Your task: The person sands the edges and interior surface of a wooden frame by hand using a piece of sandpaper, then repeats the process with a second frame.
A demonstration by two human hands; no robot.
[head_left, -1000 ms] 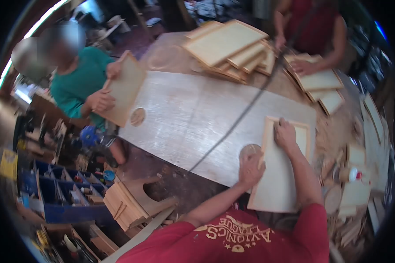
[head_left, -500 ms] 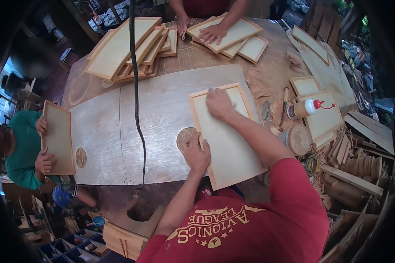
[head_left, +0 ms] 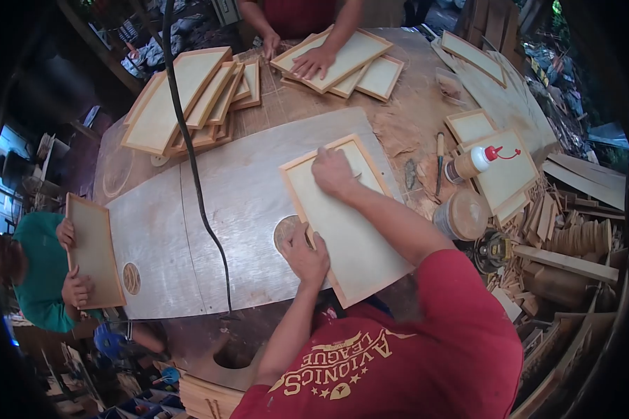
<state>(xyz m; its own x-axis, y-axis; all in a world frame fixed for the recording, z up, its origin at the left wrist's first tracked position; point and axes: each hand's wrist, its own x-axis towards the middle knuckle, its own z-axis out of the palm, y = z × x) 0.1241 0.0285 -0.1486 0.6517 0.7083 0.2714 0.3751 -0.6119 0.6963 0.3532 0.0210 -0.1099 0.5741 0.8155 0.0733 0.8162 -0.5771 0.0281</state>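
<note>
A shallow wooden-framed panel (head_left: 353,234) lies slanted in front of me, its pale face up, on the grey metal-looking sheet. My left hand (head_left: 306,257) grips its left edge, thumb and fingers around the rim. My right hand (head_left: 334,173) presses on the panel's face inside the far frame edge, with fingers curled. A small tan sliver (head_left: 358,175) shows beside that hand; what it belongs to is hidden. Just left of my left hand, a round opening (head_left: 284,234) in the sheet (head_left: 244,181) is partly covered.
Across the table, a person's hand (head_left: 313,63) rests on stacked framed panels. Another person in green holds a panel (head_left: 94,251) upright at left. More panels (head_left: 182,98) are piled at back left. A glue bottle (head_left: 472,164), chisel-like tool (head_left: 439,164) and round tub (head_left: 461,215) stand right. A black cable (head_left: 189,146) hangs in front.
The whole view has shifted and turned slightly with my head. My left hand keeps its hold on the panel's edge, and my right hand stays near the far end with only a slight shift.
</note>
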